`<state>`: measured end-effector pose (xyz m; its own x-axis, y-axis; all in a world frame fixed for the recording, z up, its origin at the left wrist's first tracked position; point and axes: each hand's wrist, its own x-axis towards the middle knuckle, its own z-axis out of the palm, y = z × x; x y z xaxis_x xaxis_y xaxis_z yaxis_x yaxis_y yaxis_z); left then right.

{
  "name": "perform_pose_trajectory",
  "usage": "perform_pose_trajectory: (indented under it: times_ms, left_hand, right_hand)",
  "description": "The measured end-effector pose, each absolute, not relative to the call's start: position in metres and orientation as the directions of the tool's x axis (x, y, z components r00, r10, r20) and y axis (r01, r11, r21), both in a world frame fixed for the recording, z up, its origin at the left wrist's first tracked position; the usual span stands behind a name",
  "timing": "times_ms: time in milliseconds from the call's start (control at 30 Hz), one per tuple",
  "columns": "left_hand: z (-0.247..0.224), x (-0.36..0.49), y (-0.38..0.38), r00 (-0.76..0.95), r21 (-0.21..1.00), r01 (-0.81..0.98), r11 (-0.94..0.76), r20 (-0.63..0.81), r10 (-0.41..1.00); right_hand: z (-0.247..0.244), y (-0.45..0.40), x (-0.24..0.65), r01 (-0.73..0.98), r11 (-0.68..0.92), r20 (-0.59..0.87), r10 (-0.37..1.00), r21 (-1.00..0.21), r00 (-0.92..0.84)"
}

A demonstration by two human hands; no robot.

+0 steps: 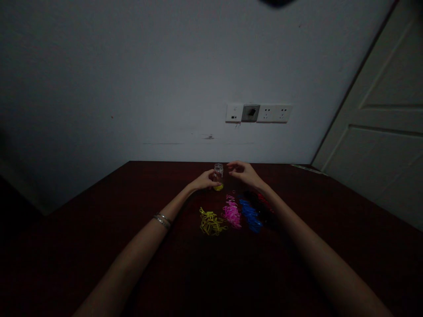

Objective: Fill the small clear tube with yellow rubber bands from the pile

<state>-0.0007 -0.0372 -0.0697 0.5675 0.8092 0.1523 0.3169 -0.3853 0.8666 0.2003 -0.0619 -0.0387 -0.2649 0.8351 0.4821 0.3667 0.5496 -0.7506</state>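
Observation:
My left hand is wrapped around a small clear glass jar that stands upright with its mouth uncovered. Some yellow pieces lie at the bottom of the jar. To the right of its rim, my right hand hovers with thumb and fingers apart and nothing visible between them. Nearer to me lie a pile of small yellow loops, a pile of pink loops and a pile of blue loops. Red pieces show partly behind my right forearm. In this dim light I cannot tell whether the loops are clips or bands.
The dark reddish table meets a pale wall behind the jar. Sockets and switch plates are set in the wall. A panelled door stands at the right. One pink loop lies apart, near the jar.

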Motion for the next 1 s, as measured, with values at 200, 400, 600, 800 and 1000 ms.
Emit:
perform_pose_trajectory:
  times_ms: [200, 400, 600, 800, 1000]
  left_hand:
    - [-0.054, -0.026, -0.022, 0.590, 0.754, 0.474, -0.455, 0.112, 0.800]
    - [-0.028, -0.058, -0.042, 0.634, 0.539, 0.731, -0.419, -0.308, 0.709]
    - [-0.044, -0.056, -0.093, 0.721, 0.446, 0.681, -0.580, -0.270, 0.639]
    - [-0.057, -0.052, -0.125, 0.779, 0.434, 0.592, -0.679, -0.093, 0.620]
    - [-0.061, -0.044, -0.136, 0.766, 0.440, 0.604, -0.664, -0.090, 0.637]
  right_hand:
    - [-0.025, -0.074, 0.204, 0.414, 0.491, 0.411, 0.871, -0.767, -0.271]
    - [-0.002, -0.097, 0.205, 0.496, 0.472, 0.193, 0.836, -0.729, -0.513]
    - [0.001, -0.107, 0.200, 0.589, 0.446, -0.112, 0.727, -0.674, -0.678]
    - [0.001, -0.106, 0.201, 0.623, 0.438, -0.156, 0.725, -0.648, -0.671]
    - [0.005, -0.108, 0.203, 0.636, 0.461, -0.130, 0.738, -0.619, -0.662]
